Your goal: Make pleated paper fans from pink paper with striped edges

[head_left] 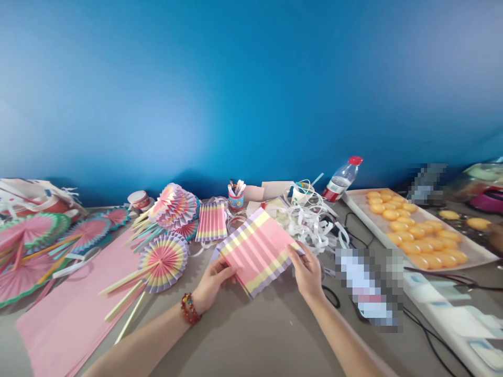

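Between my two hands is a pleated paper sheet [257, 251], pink in the middle with yellow and lilac bands along its edges. It is tilted above the table and partly unfolded, its creases showing as ridges. My left hand [214, 283], with a red bead bracelet at the wrist, grips the lower left edge, thumb on top. My right hand [307, 272] pinches the right corner; the fingers beneath the paper are hidden. Just behind lies another pleated paper strip [211, 221] in the same colours. A round paper fan [164, 262] with pale sticks rests to the left.
Pink paper sheets [70, 309] and several finished fans [27, 235] cover the left. White ribbon curls [314, 225] tangle behind my right hand. A pen cup [236, 198] and a tilted bottle [342, 180] stand near the blue wall. A tray [353, 201] of orange round items is at right, with cables nearby.
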Demonstrator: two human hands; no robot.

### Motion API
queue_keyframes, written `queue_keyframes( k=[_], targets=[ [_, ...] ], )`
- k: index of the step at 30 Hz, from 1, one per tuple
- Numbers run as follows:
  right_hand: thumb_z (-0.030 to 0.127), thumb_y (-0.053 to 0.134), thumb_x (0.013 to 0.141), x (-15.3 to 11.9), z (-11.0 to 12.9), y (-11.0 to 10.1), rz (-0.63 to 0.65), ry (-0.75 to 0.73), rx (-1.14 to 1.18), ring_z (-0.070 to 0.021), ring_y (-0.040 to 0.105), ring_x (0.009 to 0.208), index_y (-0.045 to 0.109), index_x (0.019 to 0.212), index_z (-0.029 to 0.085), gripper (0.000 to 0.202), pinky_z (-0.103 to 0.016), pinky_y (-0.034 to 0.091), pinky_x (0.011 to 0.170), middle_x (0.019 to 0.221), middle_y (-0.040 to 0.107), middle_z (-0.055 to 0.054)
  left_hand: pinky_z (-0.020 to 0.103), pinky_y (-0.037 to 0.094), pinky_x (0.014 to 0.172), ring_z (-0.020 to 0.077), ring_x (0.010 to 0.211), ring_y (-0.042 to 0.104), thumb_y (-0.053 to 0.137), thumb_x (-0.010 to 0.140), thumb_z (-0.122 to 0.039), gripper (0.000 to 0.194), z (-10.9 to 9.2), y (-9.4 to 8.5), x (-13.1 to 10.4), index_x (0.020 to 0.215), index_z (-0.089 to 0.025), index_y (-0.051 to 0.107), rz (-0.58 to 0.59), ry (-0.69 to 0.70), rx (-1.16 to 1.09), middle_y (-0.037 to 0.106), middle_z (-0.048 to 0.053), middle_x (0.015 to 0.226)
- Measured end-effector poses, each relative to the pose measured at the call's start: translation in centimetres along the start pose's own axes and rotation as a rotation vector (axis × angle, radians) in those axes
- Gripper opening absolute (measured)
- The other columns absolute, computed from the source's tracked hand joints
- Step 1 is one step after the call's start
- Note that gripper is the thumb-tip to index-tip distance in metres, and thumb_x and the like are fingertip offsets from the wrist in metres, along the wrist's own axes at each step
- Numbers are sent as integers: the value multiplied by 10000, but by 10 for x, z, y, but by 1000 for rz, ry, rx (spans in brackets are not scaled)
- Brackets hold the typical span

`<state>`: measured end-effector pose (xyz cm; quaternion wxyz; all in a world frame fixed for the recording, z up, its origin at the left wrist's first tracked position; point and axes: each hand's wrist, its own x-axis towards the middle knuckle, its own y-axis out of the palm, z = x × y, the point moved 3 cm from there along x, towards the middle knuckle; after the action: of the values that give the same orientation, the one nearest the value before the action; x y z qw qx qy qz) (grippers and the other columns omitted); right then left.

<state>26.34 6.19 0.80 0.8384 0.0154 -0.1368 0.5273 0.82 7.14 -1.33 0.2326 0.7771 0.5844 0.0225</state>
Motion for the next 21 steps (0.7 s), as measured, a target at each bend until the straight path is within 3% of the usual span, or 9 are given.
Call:
queue_keyframes(
  k=[12,21],
  targets=[
    [478,662,812,13,2,-9,-58,-23,23,-92,314,486,635,836,164,316,-226,280,445,559,383,56,217,424,551,102,547,564,801,679,-357,301,3,0,-2,803,-127,651,-23,-10,48,654,12,658],
    [428,658,824,19,1,-13,-44,-69,6,-109,405,523,619,798,181,251,-225,334,478,611,468,34,240,432,582,118,549,548,790,685,-354,262,4,5,-6,738,-128,668,28,-50,125,646,31,629]
  ],
)
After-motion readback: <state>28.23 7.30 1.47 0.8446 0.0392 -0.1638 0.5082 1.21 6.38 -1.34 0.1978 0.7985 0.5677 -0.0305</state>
